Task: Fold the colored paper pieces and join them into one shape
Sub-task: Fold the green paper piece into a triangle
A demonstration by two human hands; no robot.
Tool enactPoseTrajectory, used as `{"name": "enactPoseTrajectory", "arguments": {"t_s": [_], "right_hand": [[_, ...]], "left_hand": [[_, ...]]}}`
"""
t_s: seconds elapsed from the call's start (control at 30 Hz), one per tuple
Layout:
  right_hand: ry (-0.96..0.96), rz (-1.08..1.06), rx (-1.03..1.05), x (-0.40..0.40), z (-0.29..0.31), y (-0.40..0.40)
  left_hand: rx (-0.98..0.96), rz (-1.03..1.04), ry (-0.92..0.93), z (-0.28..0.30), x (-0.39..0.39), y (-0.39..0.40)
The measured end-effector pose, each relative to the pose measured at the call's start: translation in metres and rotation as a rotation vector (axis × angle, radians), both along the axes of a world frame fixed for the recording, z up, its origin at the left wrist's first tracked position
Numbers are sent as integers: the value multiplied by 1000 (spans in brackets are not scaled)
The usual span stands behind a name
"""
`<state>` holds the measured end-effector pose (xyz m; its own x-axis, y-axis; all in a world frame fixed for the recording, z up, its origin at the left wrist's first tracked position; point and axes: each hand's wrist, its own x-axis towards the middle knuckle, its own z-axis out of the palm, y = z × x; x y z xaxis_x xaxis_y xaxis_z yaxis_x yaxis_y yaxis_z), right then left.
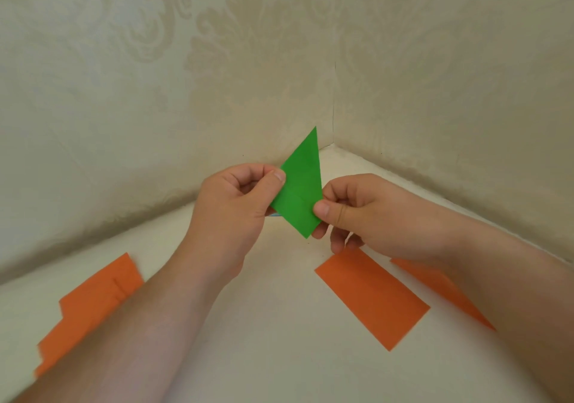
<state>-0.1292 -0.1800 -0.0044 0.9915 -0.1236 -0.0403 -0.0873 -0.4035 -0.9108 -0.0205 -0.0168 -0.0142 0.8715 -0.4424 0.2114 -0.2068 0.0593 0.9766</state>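
A folded green paper piece (300, 185), pointed at top and bottom, is held up in the air above the white table. My left hand (236, 206) pinches its left edge between thumb and fingers. At the lower right edge my right hand (357, 213) pinches it with the thumb on the front. A sliver of blue paper (275, 215) shows behind the left hand. An orange rectangle (372, 297) lies flat below my right hand. A folded orange piece (444, 290) is partly hidden under my right forearm.
A stack of orange paper strips (90, 309) lies at the left on the white table (279, 325). Patterned beige walls (186, 91) meet in a corner just behind the hands.
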Motion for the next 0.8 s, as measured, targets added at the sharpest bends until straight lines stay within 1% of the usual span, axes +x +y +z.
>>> {"name": "enactPoseTrajectory", "arguments": {"t_s": [0.1, 0.23, 0.27, 0.37, 0.53, 0.63, 0.8], "right_hand": [[13, 8, -33, 0, -1, 0], [22, 3, -189, -1, -2, 1], [21, -1, -191, -1, -1, 0], [-13, -22, -90, 0, 2, -2], [-120, -181, 130, 5, 5, -5], [-127, -225, 176, 4, 6, -6], [-110, -209, 260, 2, 11, -6]], "left_hand": [[-12, 5, -8, 0, 0, 0], [-19, 8, -11, -1, -2, -1], [-16, 3, -7, -1, -2, -1], [0, -7, -2, -2, -2, -1], [74, -66, -64, -3, -4, -1], [91, -70, -80, -4, -5, -2], [120, -98, -66, -3, -4, -1]]}}
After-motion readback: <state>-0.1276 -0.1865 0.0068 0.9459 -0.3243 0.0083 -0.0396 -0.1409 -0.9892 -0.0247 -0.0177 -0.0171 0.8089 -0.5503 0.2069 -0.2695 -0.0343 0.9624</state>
